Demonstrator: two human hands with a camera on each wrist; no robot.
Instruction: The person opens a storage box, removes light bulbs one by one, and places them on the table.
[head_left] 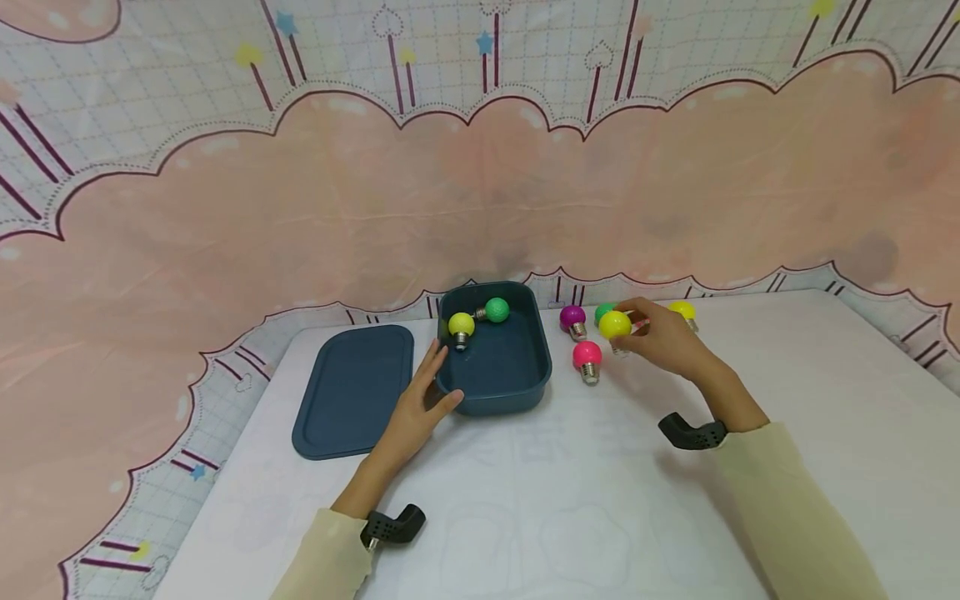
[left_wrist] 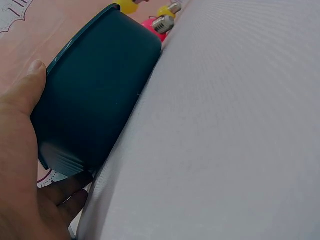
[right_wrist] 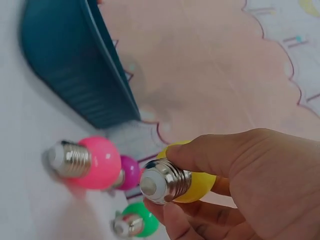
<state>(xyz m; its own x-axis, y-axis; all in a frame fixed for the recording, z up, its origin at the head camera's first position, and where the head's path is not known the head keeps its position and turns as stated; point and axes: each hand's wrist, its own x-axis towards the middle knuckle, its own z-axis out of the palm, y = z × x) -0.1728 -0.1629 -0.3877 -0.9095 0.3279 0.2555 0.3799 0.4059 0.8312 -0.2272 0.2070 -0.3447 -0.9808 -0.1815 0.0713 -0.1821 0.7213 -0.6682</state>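
My right hand (head_left: 670, 337) pinches a yellow light bulb (right_wrist: 201, 186) between thumb and fingers, its metal screw base pointing toward the right wrist camera. In the head view the bulb is held just right of a dark blue plastic box (head_left: 495, 404). My left hand (head_left: 416, 408) is at the box's near left corner, thumb along the front and fingers spread along the left side. Inside the box lie another yellow bulb (head_left: 461, 325) and a green bulb (head_left: 497, 310). A pink bulb (head_left: 587, 356) and a purple bulb (head_left: 572, 317) lie between box and right hand.
Behind the held bulb, a second green bulb (head_left: 603, 311) is partly hidden. Farther right lies one more yellow bulb (head_left: 682, 309). The flat blue lid (head_left: 352, 392) rests left of the box on the white table (head_left: 540, 500). A patterned cloth (head_left: 480, 200) hangs behind.
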